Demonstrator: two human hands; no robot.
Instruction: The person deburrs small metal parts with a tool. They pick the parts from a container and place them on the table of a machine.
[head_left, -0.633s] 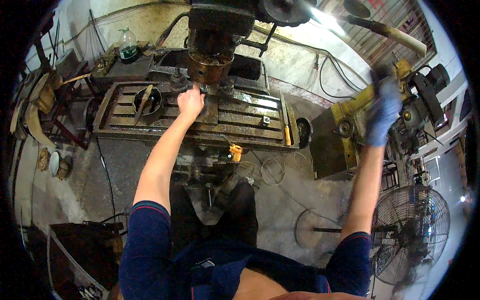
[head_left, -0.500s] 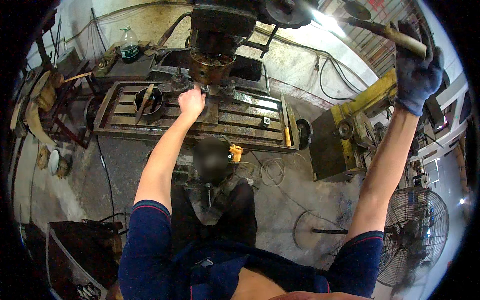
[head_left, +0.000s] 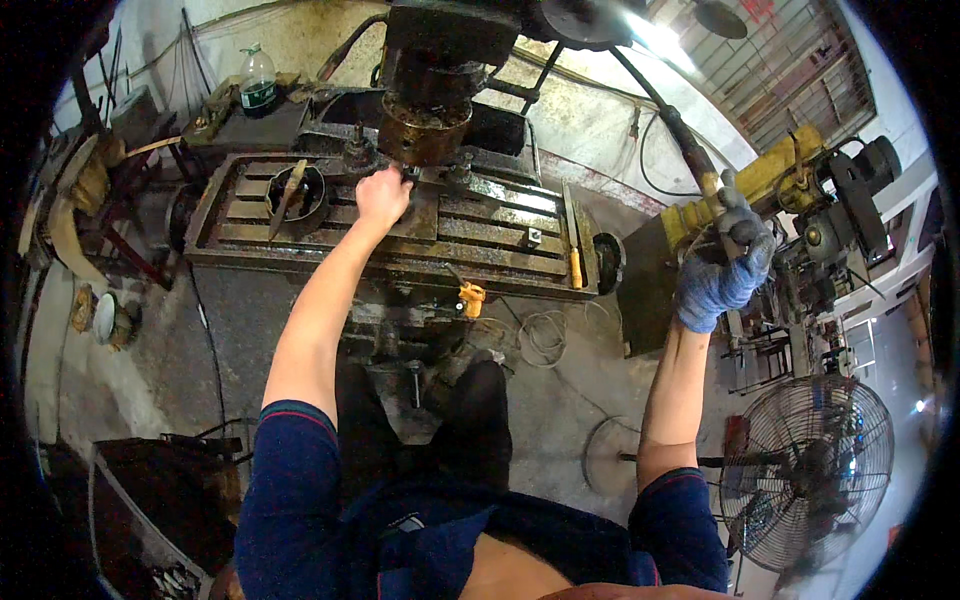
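On the slotted machine table (head_left: 480,225) of a rusty drill press, the bare left hand (head_left: 383,195) rests with fingers curled over a small part just beneath the spindle head (head_left: 425,125); what it grips, if anything, cannot be told, since the hand covers it. To the right, well apart, the gloved right hand (head_left: 722,278) is closed around the long feed lever (head_left: 668,120), which slopes up from the glove toward the top of the machine. A round dark vessel (head_left: 298,192) holding a flat tool sits on the table's left part, near the left hand. A yellow-handled tool (head_left: 575,262) lies at the table's right end, and a small orange fitting (head_left: 471,297) hangs below the front edge. Behind the table stands a plastic bottle (head_left: 259,82). A yellow machine (head_left: 790,185) lies beyond the right hand, with a floor fan (head_left: 810,470) lower right; cables loop over the concrete floor (head_left: 545,340).
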